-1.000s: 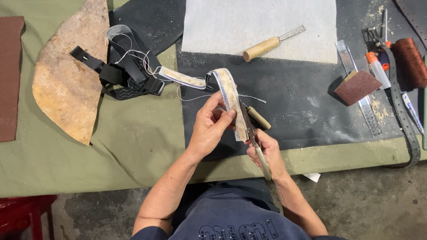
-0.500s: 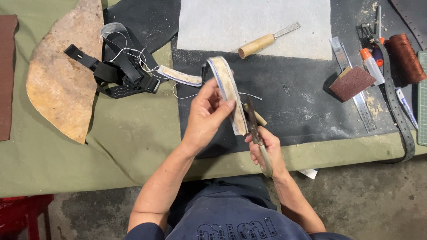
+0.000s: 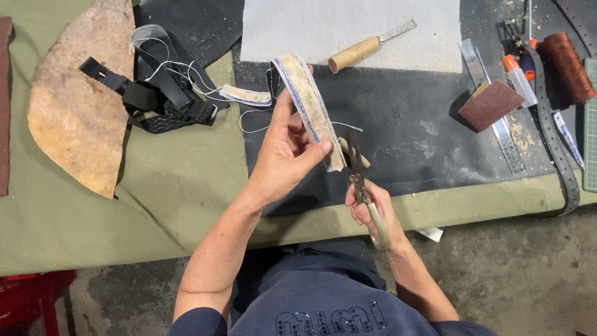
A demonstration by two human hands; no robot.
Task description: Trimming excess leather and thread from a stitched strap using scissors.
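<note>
Pale strap (image 3: 309, 106) with blue stitching standing up over the dark mat (image 3: 410, 130), left hand (image 3: 287, 152) pinching it tight, right hand (image 3: 372, 208) squeezing scissors (image 3: 357, 167) just beside its bottom end, wooden-handled chisel (image 3: 367, 47) lying behind, black straps (image 3: 158, 99) resting far left.

- The left hand (image 3: 287, 155) is raised over the bench edge, palm turned toward the right, thumb stretched up and fingers curled in a pinch on a strap (image 3: 309, 106).
- The left forearm runs bare from the lower middle of the view up to the wrist, which is bent a little back.
- The right hand (image 3: 371, 205) sits lower and closer to the body, fingers wrapped in a fist around the handle of a pair of snips (image 3: 360, 180).
- The right forearm comes in from the lower right, wrist nearly straight.
- The two hands are near each other, not touching.
</note>
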